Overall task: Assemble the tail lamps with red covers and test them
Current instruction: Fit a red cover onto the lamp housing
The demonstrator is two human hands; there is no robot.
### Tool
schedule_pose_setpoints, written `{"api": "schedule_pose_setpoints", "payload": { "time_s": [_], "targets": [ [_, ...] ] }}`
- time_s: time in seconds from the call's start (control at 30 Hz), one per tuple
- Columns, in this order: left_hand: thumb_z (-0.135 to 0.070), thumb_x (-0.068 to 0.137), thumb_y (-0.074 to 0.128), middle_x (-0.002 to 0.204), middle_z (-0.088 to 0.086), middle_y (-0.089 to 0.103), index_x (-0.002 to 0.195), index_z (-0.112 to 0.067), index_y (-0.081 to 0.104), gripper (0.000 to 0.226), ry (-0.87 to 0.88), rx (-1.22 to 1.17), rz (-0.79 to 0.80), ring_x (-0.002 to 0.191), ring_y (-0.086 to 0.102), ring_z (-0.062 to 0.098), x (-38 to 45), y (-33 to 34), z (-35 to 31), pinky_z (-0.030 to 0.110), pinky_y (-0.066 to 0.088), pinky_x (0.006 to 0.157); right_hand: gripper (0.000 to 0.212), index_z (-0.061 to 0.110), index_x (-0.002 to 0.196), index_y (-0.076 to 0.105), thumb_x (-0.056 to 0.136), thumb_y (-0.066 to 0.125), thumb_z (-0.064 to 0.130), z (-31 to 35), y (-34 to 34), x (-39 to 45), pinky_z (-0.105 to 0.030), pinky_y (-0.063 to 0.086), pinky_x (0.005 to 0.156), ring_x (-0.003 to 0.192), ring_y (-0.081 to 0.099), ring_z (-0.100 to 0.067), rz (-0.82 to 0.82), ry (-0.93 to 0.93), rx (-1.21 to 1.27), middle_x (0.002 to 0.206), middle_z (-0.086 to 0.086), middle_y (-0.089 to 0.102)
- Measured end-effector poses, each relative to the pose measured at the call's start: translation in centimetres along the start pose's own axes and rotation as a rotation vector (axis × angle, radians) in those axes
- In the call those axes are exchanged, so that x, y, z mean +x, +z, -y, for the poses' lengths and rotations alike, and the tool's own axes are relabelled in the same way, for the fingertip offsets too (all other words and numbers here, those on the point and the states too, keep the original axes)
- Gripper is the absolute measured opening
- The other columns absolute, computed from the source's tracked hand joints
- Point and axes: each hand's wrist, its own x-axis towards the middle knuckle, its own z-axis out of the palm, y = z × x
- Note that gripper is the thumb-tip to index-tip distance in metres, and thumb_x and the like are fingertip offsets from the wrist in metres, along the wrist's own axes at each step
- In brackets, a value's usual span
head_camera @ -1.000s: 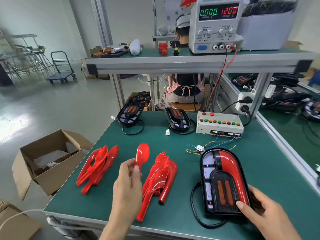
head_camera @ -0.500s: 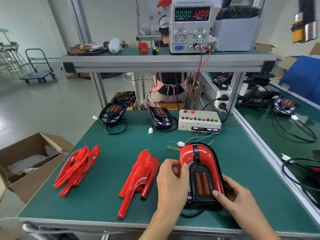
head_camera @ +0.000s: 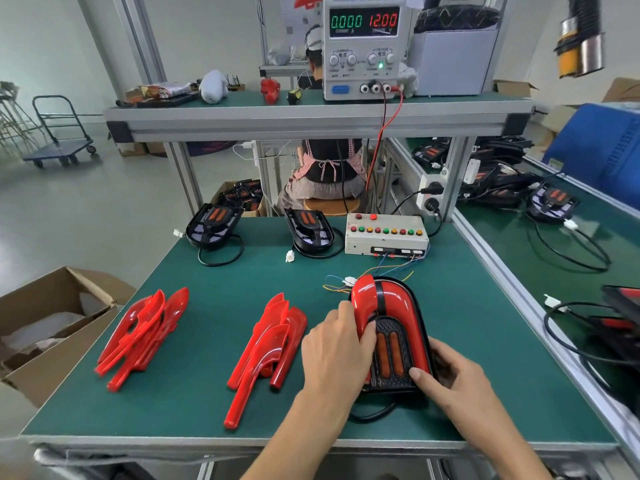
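seating the left red cover on the tail lamp

the black tail lamp housing with two orange reflector bars (head_camera: 389,355) sits on the green bench mat (head_camera: 214,275) at about 5 o'clock from the table's middle, right in front of the person. one glossy red plastic cover (head_camera: 398,299) already sits along its right side, and the second glossy red cover (head_camera: 363,303) is going onto the left side

left hand (head_camera: 337,355) lies over that left cover with fingers curled over its inner edge, pressing it down, so it has hold of the cover. right hand (head_camera: 450,379) cups the housing's lower right corner at roughly 4 o'clock of the lamp, fingers wrapped on the rim to brace it

how i'd do this bit well: keep the right hand firm so the housing can't slide on the mat, then walk the press from the rounded top end down toward the near end. can't tell from here whether the clips are fully in. i'd watch the black cable (head_camera: 370,415) looping out at 6 o'clock so it doesn't get trapped

the cover sits mostly at 12 to 1 o'clock from the left hand, only its lower stretch is under the fingers. spare red covers (head_camera: 270,344) lie at 9 o'clock of the lamp, the grey test box with coloured buttons (head_camera: 386,235) at 12 o'clock, not hooked up as far as i can see
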Motion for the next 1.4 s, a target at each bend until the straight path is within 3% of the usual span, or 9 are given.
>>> {"api": "schedule_pose_setpoints", "payload": {
  "time_s": [0.23, 0.33, 0.53, 0.7, 0.8, 0.9, 1.07, 1.23, 1.4],
  "targets": [
    [-0.052, 0.093, 0.062, 0.069, -0.004, 0.061, 0.086, -0.019, 0.050, 0.036, 0.062, -0.021, -0.021, 0.058, 0.062, 0.021, -1.2, 0.6, 0.7, 0.033, 0.046, 0.048, 0.049, 0.037, 0.129, 0.062, 0.089, 0.078, 0.014, -0.2, -0.1, 0.1, -0.005, 0.048, 0.085, 0.106, 0.070, 0.003, -0.011, -0.024, -0.054, 0.112, 0.024, 0.074],
    [-0.049, 0.089, 0.069, 0.066, -0.005, 0.059, 0.088, -0.017, 0.055, 0.035, 0.058, -0.067, -0.078, 0.054, 0.060, 0.019, -2.4, 1.1, 1.0, 0.033, 0.047, 0.046, 0.048, 0.037, 0.131, 0.061, 0.090, 0.077, 0.017, -0.3, -0.2, 0.1, -0.014, 0.052, 0.092, 0.109, 0.069, 0.000, -0.004, -0.034, -0.071, 0.116, 0.022, 0.074],
    [-0.056, 0.089, 0.065, 0.101, -0.011, 0.055, 0.131, -0.027, 0.047, 0.054, -0.014, -0.297, -0.073, 0.089, 0.060, 0.012, -3.0, 1.4, 1.5, 0.027, 0.051, 0.072, 0.050, 0.037, 0.132, 0.060, 0.090, 0.077, 0.016, -0.6, -0.3, 0.1, -0.004, 0.048, 0.085, 0.107, 0.069, 0.002, -0.008, -0.031, -0.074, 0.115, 0.024, 0.073],
    [-0.067, 0.089, 0.053, 0.115, -0.021, 0.047, 0.144, -0.047, 0.032, 0.061, -0.003, -0.444, 0.033, 0.100, 0.052, -0.004, -3.0, 1.8, 2.0, 0.008, 0.041, 0.081, 0.048, 0.041, 0.130, 0.059, 0.091, 0.076, 0.019, -0.5, -0.6, 0.1, -0.001, 0.047, 0.081, 0.105, 0.068, 0.006, -0.002, -0.028, -0.075, 0.114, 0.027, 0.072],
    [-0.065, 0.093, 0.051, 0.116, -0.027, 0.050, 0.145, -0.053, 0.034, 0.056, -0.040, -0.581, 0.083, 0.103, 0.056, 0.000, -3.1, 2.2, 2.1, 0.017, 0.048, 0.086, 0.047, 0.038, 0.132, 0.060, 0.092, 0.074, 0.019, -0.5, -0.9, 0.1, -0.003, 0.048, 0.085, 0.109, 0.067, 0.004, -0.006, -0.020, -0.031, 0.117, 0.025, 0.072],
    [-0.045, 0.102, 0.051, 0.112, -0.025, 0.050, 0.143, -0.060, 0.036, 0.046, -0.044, -0.667, 0.116, 0.094, 0.062, 0.012, -3.2, 2.3, 2.3, 0.024, 0.053, 0.083, 0.045, 0.038, 0.132, 0.061, 0.093, 0.073, 0.018, -0.4, -1.0, 0.1, -0.004, 0.048, 0.087, 0.111, 0.067, 0.003, 0.003, -0.029, -0.021, 0.119, 0.023, 0.072],
    [-0.036, 0.102, 0.057, 0.113, -0.016, 0.048, 0.145, -0.060, 0.034, 0.055, -0.001, -0.741, 0.198, 0.094, 0.058, 0.015, -2.6, 1.8, 2.7, 0.018, 0.047, 0.084, 0.042, 0.031, 0.130, 0.064, 0.092, 0.072, 0.014, -0.7, -1.2, 0.3, -0.007, 0.049, 0.088, 0.112, 0.069, -0.003, 0.007, -0.031, 0.033, 0.119, 0.016, 0.074],
    [-0.032, 0.102, 0.057, 0.115, -0.009, 0.048, 0.152, -0.057, 0.025, 0.064, 0.040, -0.712, 0.205, 0.093, 0.056, 0.017, -2.7, 1.9, 2.4, 0.028, 0.051, 0.088, 0.045, 0.029, 0.133, 0.063, 0.092, 0.072, 0.013, -0.7, -1.1, 0.3, -0.009, 0.050, 0.089, 0.114, 0.068, -0.005, 0.010, -0.037, 0.052, 0.121, 0.015, 0.074],
    [-0.027, 0.098, 0.065, 0.133, -0.016, 0.053, 0.152, -0.052, 0.027, 0.070, -0.113, -0.824, 0.237, 0.096, 0.064, 0.018, -3.0, 2.1, 2.5, 0.041, 0.055, 0.091, 0.047, 0.029, 0.136, 0.061, 0.093, 0.072, 0.012, -0.7, -1.1, 0.2, -0.009, 0.050, 0.089, 0.114, 0.068, -0.003, 0.029, -0.035, 0.028, 0.122, 0.016, 0.073]
  ]
}}
